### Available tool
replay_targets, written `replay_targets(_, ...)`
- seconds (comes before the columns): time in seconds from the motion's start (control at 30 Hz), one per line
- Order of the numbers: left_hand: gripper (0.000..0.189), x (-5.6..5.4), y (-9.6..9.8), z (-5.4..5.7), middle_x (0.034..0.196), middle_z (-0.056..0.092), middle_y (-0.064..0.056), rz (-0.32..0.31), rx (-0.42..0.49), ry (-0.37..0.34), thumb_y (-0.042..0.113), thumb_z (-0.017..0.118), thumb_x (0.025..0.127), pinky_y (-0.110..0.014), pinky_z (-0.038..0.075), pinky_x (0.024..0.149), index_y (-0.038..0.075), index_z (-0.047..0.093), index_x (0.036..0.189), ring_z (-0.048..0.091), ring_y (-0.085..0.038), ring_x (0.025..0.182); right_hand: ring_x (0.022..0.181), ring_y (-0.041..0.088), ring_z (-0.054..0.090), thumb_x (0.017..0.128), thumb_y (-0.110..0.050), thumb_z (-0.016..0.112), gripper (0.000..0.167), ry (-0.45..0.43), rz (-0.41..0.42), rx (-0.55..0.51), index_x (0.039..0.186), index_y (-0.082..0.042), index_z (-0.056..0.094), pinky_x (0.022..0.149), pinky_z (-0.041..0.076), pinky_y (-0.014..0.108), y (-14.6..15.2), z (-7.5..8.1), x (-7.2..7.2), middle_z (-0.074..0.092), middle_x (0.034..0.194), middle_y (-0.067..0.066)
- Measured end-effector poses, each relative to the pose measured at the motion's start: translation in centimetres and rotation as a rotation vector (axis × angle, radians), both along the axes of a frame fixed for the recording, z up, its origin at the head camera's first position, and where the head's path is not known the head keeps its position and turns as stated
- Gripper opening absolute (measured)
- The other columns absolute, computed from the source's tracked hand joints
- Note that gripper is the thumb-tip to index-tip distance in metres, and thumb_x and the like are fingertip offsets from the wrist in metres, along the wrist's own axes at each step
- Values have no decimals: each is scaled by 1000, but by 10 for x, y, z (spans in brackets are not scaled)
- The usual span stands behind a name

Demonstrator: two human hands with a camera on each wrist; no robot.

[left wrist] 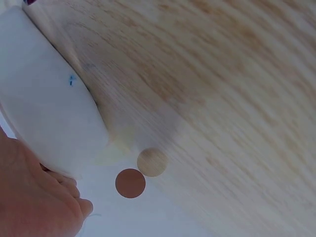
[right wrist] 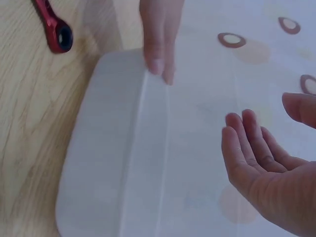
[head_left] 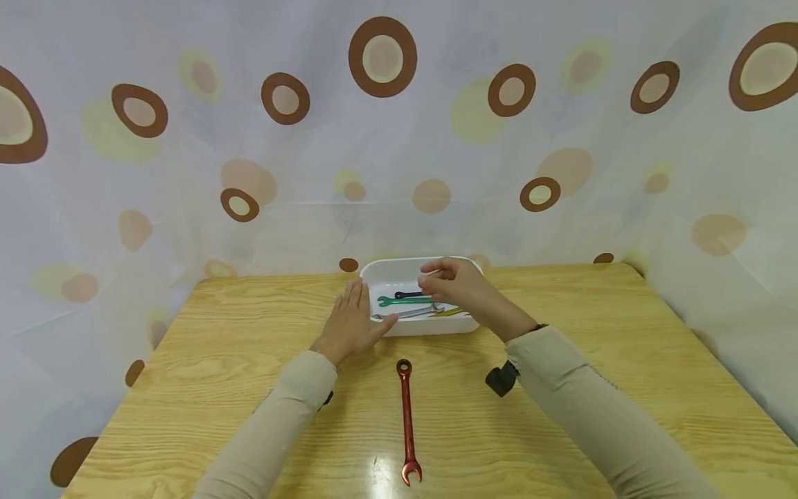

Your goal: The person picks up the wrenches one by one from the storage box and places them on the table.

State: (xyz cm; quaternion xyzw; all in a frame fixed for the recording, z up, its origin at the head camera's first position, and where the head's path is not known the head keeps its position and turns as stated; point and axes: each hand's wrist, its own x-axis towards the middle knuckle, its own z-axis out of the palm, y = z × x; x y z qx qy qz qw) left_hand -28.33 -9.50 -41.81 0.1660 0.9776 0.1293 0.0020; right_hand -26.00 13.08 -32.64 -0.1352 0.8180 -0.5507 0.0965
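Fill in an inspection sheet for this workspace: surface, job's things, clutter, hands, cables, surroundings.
Surface: wood-grain table.
Job's things: red combination wrench on the table, in front of the white tray; inside it, green wrench, silver wrench, dark wrench, partly hidden yellow tool.
Clutter: nothing seen.
Hands: left hand touches the tray's left end; right hand hovers over it, fingers curved, holding nothing.
Cables: nothing seen on the tabletop.
Surroundings: white patterned sheet with brown circles.

Wood-grain table [head_left: 598, 312] beneath a white bin [head_left: 430, 326] and (nearer) a red wrench [head_left: 408, 416].
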Motion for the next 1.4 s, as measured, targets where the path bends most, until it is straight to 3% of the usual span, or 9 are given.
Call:
replay_targets(0.23,99,1,0,1,159,5,-21,-3,-22,-10,71,29,92,-46,11,118,-7,10,150,4,-33,147,108,28,58,95,-25,61,38,96,-138,45,126,-3,58,89,50,40,-4,-27,-24,62,115,15)
replay_targets(0.5,99,0,-1,1,159,4,-22,0,-43,-11,70,28,92,-45,9,118,-7,8,151,3,-32,147,110,32,58,96,-18,59,39,163,-248,50,128,3,57,93,49,43,-5,-56,-53,63,116,20)
replay_targets(0.63,98,-1,-1,1,159,3,-21,0,-39,-15,70,29,93,-45,9,118,-7,7,151,1,-32,147,103,28,62,94,-18,61,36,239,-283,50,122,4,60,91,50,36,-2,-75,-65,66,108,16)
replay_targets(0.77,98,-1,-1,0,159,2,-21,-2,-36,-16,69,29,93,-45,9,118,-7,8,151,1,-32,147,101,28,63,93,-16,61,32,272,-279,133,119,4,62,90,50,38,-4,-86,-70,67,106,16)
replay_targets(0.83,98,-1,-1,-1,159,3,-21,-5,-31,-7,69,29,93,-45,10,118,-7,8,151,2,-33,147,103,33,61,94,-13,59,31,271,-260,202,119,5,62,91,49,44,-6,-86,-71,66,109,20)
replay_targets(1.17,98,-1,-3,1,158,5,-23,4,-35,0,69,31,92,-46,11,118,-8,10,150,3,-34,147,100,35,62,91,-11,60,29,327,-203,424,114,7,63,87,50,46,-9,-92,-81,67,105,21)
replay_targets(1.4,98,-1,-2,2,159,4,-22,1,-41,-18,69,31,93,-46,10,118,-7,9,151,2,-34,147,113,37,58,94,-13,59,40,234,-102,623,128,6,56,95,47,46,-11,-93,-84,60,124,24)
